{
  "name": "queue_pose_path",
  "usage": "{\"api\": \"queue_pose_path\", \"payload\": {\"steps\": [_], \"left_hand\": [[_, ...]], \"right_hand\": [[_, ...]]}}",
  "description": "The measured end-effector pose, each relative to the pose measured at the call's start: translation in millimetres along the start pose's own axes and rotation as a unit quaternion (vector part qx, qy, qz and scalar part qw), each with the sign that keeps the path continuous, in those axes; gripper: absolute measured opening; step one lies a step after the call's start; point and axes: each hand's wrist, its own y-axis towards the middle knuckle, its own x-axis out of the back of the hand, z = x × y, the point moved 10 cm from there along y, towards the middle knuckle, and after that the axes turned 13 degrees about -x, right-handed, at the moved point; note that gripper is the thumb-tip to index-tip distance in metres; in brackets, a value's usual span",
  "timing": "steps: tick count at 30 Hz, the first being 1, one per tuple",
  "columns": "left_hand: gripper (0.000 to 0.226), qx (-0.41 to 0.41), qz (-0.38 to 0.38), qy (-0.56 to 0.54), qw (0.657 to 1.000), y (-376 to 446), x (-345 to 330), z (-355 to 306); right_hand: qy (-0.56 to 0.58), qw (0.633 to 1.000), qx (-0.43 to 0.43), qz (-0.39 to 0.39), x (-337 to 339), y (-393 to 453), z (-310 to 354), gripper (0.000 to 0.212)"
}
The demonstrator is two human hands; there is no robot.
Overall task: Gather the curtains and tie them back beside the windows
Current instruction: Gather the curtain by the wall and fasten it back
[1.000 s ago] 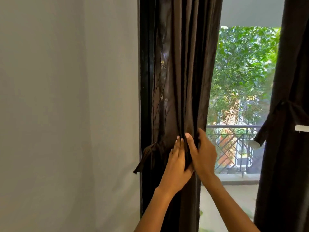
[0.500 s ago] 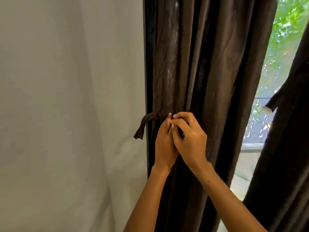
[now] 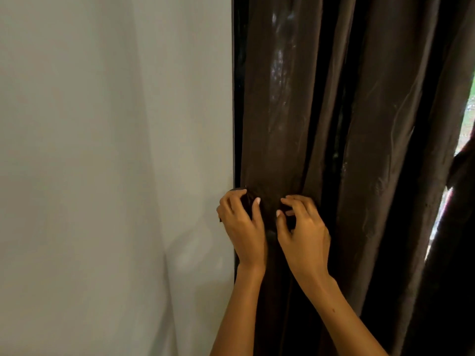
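A dark brown curtain (image 3: 359, 124) hangs in bunched folds beside the white wall. A brown tie-back strap (image 3: 248, 204) crosses it at its left edge. My left hand (image 3: 244, 224) grips the strap's loose end at that edge, fingers curled round the fabric. My right hand (image 3: 303, 227) is just to its right, fingers curled and pinching dark fabric at the strap's level. Whether it pinches the strap or a curtain fold is hidden by the fingers.
A plain white wall (image 3: 102, 176) fills the left half. A dark window frame (image 3: 237, 98) runs along the curtain's left edge. A second dark curtain (image 3: 460, 227) hangs at the far right, with a sliver of window (image 3: 469, 116) between.
The view has moved closer and left. My hands, together on the curtain before, have spread apart. The left hand now holds the strap end that hung loose.
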Motion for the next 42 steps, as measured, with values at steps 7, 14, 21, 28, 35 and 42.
{"api": "queue_pose_path", "payload": {"steps": [7, 14, 21, 28, 35, 42], "left_hand": [[0.019, 0.054, 0.024, -0.079, 0.995, -0.6, -7.2, 15.8], [0.032, 0.029, 0.069, -0.062, 0.995, 6.6, -2.9, 9.9], [0.028, -0.003, 0.039, -0.066, 0.997, 0.7, 15.8, 4.2], [0.027, -0.008, 0.023, -0.120, 0.993, -9.7, 24.1, -15.6], [0.029, 0.030, 0.055, -0.161, 0.985, -13.3, 18.8, -25.7], [0.022, 0.017, 0.036, -0.102, 0.994, -0.5, 31.2, -21.6]], "right_hand": [[0.013, 0.999, 0.022, -0.048, 7.2, -1.9, 8.7, 0.028], [-0.015, 0.995, -0.095, 0.007, -16.2, 7.6, -16.6, 0.075], [0.054, 0.994, -0.068, -0.060, -10.1, 3.7, -7.9, 0.030], [0.016, 1.000, -0.006, -0.024, -30.8, -7.1, -2.2, 0.015], [0.067, 0.991, -0.013, 0.115, -52.5, -15.2, -2.3, 0.023], [0.020, 0.984, 0.134, 0.116, -41.8, -21.0, 0.3, 0.044]]}}
